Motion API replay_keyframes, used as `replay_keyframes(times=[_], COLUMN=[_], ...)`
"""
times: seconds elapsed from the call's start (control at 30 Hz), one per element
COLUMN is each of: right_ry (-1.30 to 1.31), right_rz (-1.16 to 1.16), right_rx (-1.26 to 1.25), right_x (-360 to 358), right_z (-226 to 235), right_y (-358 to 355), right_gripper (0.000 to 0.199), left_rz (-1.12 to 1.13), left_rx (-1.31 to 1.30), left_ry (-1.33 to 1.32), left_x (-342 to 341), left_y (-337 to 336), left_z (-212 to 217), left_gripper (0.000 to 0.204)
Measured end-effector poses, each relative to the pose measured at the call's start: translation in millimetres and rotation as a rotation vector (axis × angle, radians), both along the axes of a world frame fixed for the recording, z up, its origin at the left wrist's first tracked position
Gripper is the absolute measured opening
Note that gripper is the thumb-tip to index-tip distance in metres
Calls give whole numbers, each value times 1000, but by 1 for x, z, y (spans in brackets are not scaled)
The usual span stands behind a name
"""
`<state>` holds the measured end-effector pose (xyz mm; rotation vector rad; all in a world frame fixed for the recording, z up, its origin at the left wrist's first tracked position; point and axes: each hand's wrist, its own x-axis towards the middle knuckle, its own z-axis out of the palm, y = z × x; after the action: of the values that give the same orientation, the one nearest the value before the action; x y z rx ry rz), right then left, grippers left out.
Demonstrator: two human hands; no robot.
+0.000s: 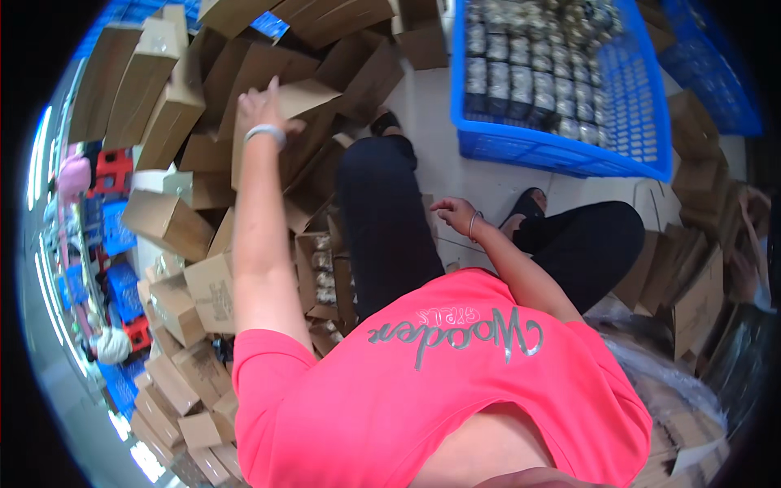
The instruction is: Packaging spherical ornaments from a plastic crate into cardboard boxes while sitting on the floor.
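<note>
Has the left hand [264, 114], the nearer, loosely spread over a box [311, 98] just beneath it, apparently longest back toward the wrist, impossible to tell if gripped, and holds the right hand [455, 215] loosely open, seemingly empty, well apart from the box.

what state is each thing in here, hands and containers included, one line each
Left hand: at the brown box, fingers spread; whether it grips is unclear
Right hand: empty, fingers loosely curled
Brown box: partly covered by the hand; open or shut unclear
Blue crate: open-topped, holding wrapped items
Wrapped items: in rows
Small carton: open, with items inside
Plastic sheet: crumpled
</note>
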<state>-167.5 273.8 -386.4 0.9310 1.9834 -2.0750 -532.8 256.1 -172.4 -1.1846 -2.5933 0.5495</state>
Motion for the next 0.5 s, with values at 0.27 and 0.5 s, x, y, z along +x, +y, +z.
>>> replay_keyframes(times=[0.27,0.5], right_ry=[53,24], right_rz=[-730,-701], right_rx=[-242,-203], right_x=[65,90], right_z=[73,96], right_y=[72,53], right_gripper=[28,33], left_rz=[358,405], left_rx=[-344,-257], left_ry=[-381,-477], left_x=[-65,-48], left_y=[-55,-58], left_z=[-13,-33], left_gripper=[95,101])
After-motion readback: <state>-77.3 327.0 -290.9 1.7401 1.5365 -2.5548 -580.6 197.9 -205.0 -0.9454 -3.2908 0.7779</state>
